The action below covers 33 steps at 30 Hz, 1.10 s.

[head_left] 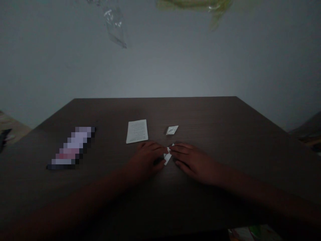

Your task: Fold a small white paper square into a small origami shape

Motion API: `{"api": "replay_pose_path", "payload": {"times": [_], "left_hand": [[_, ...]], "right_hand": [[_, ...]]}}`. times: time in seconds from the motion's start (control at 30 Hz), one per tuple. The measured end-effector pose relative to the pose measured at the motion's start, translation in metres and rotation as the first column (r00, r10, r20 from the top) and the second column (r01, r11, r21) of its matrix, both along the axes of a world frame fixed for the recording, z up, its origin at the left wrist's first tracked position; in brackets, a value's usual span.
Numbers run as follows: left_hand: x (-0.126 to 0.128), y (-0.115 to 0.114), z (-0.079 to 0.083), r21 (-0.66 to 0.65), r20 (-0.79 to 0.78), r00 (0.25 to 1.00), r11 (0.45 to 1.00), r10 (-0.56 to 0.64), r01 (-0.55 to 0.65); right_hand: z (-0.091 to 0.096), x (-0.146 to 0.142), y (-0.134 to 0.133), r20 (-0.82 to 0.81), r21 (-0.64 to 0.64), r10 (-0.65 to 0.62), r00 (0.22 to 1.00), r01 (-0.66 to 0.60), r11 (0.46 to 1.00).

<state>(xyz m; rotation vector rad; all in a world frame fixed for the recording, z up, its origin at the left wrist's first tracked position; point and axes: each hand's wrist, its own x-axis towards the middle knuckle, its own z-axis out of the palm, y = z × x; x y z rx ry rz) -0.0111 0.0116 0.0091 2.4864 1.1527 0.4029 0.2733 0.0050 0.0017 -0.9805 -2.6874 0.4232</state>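
Two-handed at lower centre: touching folded white paper (167, 158) with left hand (147, 157) and right hand (194, 162), palm-down on inward-slanting forearms (107, 185), with loosely extended, unclenched fingers (182, 151).

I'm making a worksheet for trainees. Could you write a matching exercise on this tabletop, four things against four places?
1. Printed sheet
2. Folded diamond-shaped piece
3. White paper piece
4. Pixelated item

A. Between the left hand and right hand
B. Leftmost on the table
C. Just beyond the left hand
D. Beyond the gap between the hands

Pairs: 1-C; 2-D; 3-A; 4-B
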Motion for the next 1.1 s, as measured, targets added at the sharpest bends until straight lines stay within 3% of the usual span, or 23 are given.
{"api": "replay_pose_path", "payload": {"times": [0.2,0.73,0.93,1.1], "left_hand": [[0.003,-0.001,0.004,0.018,-0.033,0.999,1.0,-0.014,0.014],[0.006,-0.006,0.004,0.058,-0.07,0.996,0.997,-0.048,0.052],[0.006,-0.014,0.006,0.115,-0.201,0.974,0.985,-0.101,0.126],[0.002,-0.018,0.009,0.146,-0.2,0.969,0.974,-0.142,0.173]], "right_hand": [[-0.003,-0.001,-0.005,0.088,0.045,-0.023,0.996,0.019,0.999],[-0.01,0.001,-0.002,0.087,0.0,-0.073,0.993,0.074,0.997],[-0.01,0.002,0.0,0.097,-0.006,-0.097,0.991,0.098,0.995],[-0.01,0.004,0.001,0.123,-0.016,-0.116,0.986,0.119,0.993]]}}
